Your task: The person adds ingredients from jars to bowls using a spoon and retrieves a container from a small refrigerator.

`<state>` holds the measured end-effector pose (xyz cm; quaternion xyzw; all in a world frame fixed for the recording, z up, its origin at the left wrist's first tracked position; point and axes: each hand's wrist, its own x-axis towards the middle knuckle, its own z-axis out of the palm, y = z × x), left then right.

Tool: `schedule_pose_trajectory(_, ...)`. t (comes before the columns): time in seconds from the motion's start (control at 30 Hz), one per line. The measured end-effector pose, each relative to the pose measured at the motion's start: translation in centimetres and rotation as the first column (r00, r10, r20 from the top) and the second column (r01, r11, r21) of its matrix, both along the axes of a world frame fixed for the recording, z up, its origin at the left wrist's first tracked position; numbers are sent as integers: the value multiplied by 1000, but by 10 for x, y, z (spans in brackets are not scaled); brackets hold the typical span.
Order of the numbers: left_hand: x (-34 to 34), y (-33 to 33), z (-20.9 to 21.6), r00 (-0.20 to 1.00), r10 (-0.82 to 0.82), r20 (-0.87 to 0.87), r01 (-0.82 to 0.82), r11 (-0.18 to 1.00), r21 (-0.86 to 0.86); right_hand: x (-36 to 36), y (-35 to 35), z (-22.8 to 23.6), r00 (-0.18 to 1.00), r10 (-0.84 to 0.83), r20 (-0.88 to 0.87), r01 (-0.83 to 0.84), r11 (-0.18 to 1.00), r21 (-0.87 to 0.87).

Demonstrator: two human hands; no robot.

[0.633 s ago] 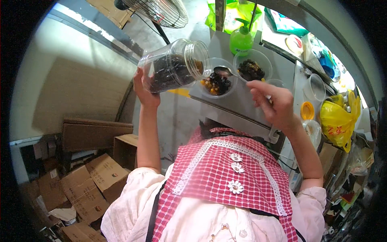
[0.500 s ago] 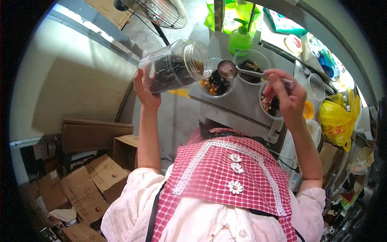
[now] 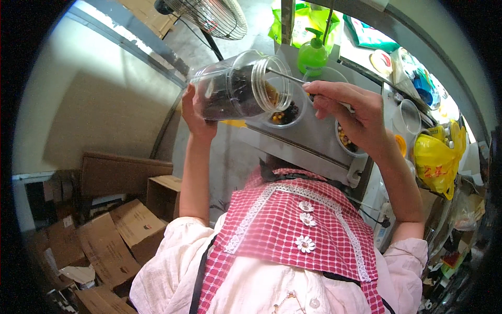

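My left hand point(image 3: 197, 116) grips the base of a clear wide-mouthed jar point(image 3: 228, 92), tipped sideways with its opening toward the right. Dark, glossy contents lie along its lower side. In my right hand point(image 3: 351, 111) is a long-handled metal spoon point(image 3: 288, 76); its handle runs into the jar's mouth and its bowl is lost among the dark contents. Below the mouth stands a clear plastic bowl point(image 3: 285, 124) with yellow and dark pieces. A second clear bowl point(image 3: 349, 152) holds similar pieces, partly covered by my right hand. Behind that hand, only part of a third bowl point(image 3: 339, 75) shows.
A green pump bottle point(image 3: 312, 56) stands behind the bowls on the grey table point(image 3: 272, 137). To the right are an empty clear cup point(image 3: 407, 118) and a yellow plastic bag point(image 3: 435, 157). Cardboard boxes point(image 3: 107, 248) lie at lower left; a fan point(image 3: 217, 18) stands far off.
The spoon has moved left from above the bowls into the jar's mouth. My right hand came left with it. The jar has shifted slightly to the right.
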<state>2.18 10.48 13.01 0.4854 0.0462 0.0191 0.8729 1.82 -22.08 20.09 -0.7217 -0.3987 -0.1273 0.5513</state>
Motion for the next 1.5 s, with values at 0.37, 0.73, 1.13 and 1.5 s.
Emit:
schedule_pose_trajectory(0.37, -3, -3, -5, 997, 2, -78, -5, 999, -31, 8, -4, -16, 669, 35, -742, 191, 957, 217)
schedule_pose_trajectory(0.73, -3, -3, -10, 997, -27, -69, 23, 998, -52, 26, 0, -9, 554, 111, -825, 260, 919, 298)
schedule_pose_trajectory(1.13, 4, 28, -33, 990, 137, -32, -133, 987, 90, 39, -15, 13, 648, -76, -758, 408, 875, 262)
schedule_pose_trajectory(1.5, 0, 53, -29, 981, 194, -6, -193, 979, 65, -4, -16, -36, 787, -245, -566, 318, 948, 32)
